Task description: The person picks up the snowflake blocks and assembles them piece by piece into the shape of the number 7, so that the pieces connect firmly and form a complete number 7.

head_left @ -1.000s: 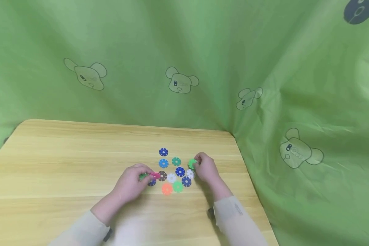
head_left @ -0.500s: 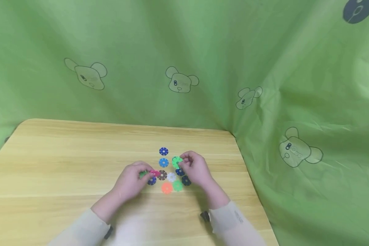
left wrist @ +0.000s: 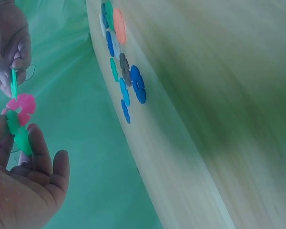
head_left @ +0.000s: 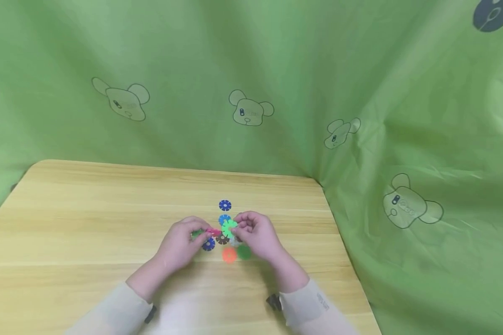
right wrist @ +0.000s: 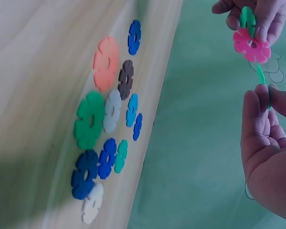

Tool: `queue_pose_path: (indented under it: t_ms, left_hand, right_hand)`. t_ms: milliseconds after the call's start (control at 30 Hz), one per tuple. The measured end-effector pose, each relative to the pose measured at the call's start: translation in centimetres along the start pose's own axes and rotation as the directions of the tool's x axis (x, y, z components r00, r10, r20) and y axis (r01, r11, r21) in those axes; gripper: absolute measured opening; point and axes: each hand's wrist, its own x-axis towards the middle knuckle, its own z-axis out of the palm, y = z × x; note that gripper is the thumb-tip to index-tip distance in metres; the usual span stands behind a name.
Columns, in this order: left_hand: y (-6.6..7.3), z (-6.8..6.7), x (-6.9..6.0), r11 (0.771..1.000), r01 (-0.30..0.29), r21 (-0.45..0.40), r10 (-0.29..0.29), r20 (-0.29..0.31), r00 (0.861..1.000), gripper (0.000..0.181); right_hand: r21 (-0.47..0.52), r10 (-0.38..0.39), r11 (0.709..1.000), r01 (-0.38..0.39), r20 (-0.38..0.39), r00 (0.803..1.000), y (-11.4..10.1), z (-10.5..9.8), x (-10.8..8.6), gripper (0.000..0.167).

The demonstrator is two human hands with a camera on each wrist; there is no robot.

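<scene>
My left hand (head_left: pixel 180 246) pinches a green notched plastic disc (right wrist: pixel 248 19) between thumb and fingers. A pink disc (right wrist: pixel 260 50) is slotted onto it and points toward the other hand. Between thumb and fingers, my right hand (head_left: pixel 260 236) holds a light green notched disc (head_left: pixel 225 229), turned edge-on in both wrist views. Its rim is very close to the pink disc; whether they touch I cannot tell. Both hands are raised above the loose discs. In the left wrist view a second green piece (left wrist: pixel 23 140) shows at the left fingers, partly covered.
Loose discs lie flat on the wooden table (head_left: pixel 88 223): orange (right wrist: pixel 101 71), dark brown (right wrist: pixel 122 78), green (right wrist: pixel 83 119), white (right wrist: pixel 91 206) and several blue ones, including a dark blue disc (head_left: pixel 221 205) farther back. A green curtain (head_left: pixel 184 93) hangs behind and to the right.
My right hand has carried the light green disc leftward from the right side of the loose discs to beside the pink one. The left hand has stayed nearly still with its pieces.
</scene>
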Motion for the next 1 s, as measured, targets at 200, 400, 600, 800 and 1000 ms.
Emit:
queue_pose_path:
  t_ms: [200,400,600,800,1000]
  left_hand:
    - [0.1,0.1,0.0,1.000,-0.005,-0.010,0.005,-0.010,1.000,0.009]
    - [0.4,0.4,-0.1,0.999,-0.024,-0.021,0.023,-0.023,0.999,0.009]
    - [0.5,0.6,-0.1,0.997,-0.073,-0.021,0.072,-0.067,0.995,0.010]
    - [0.5,0.9,0.0,0.992,-0.123,-0.038,0.118,-0.111,0.987,0.009]
    - [0.6,1.1,-0.2,0.987,-0.157,-0.042,0.150,-0.144,0.978,0.007]
  right_hand:
    - [0.078,0.035,0.996,-0.036,0.006,0.999,0.6,0.3,0.0,0.022]
    - [0.132,0.058,0.989,-0.060,0.020,0.998,0.5,0.4,0.0,0.022]
    - [0.197,0.107,0.974,-0.109,0.021,0.994,0.4,0.5,-0.2,0.022]
    - [0.266,0.148,0.953,-0.144,0.003,0.989,0.6,0.8,-0.3,0.021]
    - [0.292,0.154,0.946,-0.143,-0.015,0.988,0.6,1.2,-0.3,0.019]
